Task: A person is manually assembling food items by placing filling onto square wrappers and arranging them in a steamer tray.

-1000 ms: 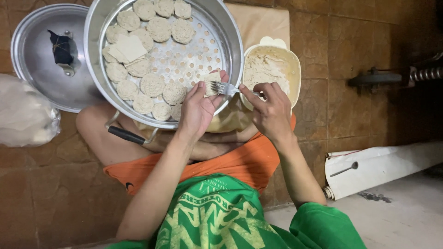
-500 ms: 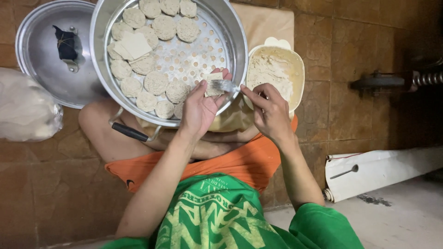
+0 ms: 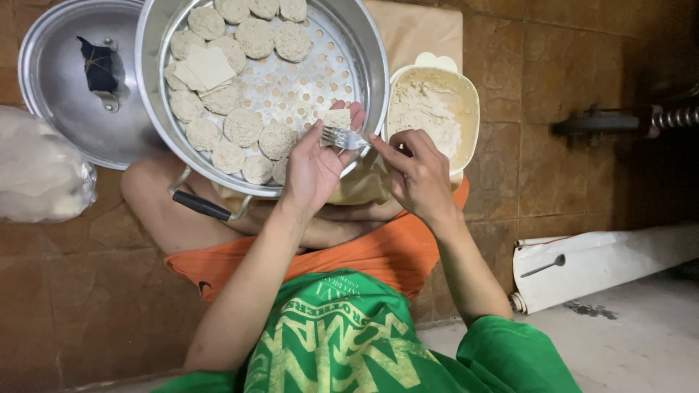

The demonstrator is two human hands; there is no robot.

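Over the near rim of the steamer pan [image 3: 368, 54], the left hand [image 3: 313, 164] cups a small pale wrapper [image 3: 337, 118] on its raised fingertips, fingers curled loosely under it. The right hand [image 3: 419, 171] pinches the handle of a metal fork [image 3: 342, 137], whose tines lie against the wrapper; most of the handle is hidden inside that closed grip. Whether filling already sits on the wrapper cannot be made out.

Round pale dumplings [image 3: 242, 125] ring the far and left sides of the pan's perforated floor, a few loose square wrappers [image 3: 207, 67] lying on them. The pan's top edge is cut off by the frame, and its near rim hides behind the left hand. Just right of the pan stands a cream tub [image 3: 470, 98] of pale filling, partly covered by the right hand's knuckles. A metal lid [image 3: 62, 109] with a dark knob lies at the left, touching the pan, and below it sits a clear plastic bag [image 3: 40, 175], cut off at the edge.

Everything rests on a brown tiled floor [image 3: 553, 175]; the right side falls into shadow, where a dark object is unreadable. Both forearms reach forward over crossed legs in orange shorts [image 3: 378, 251].
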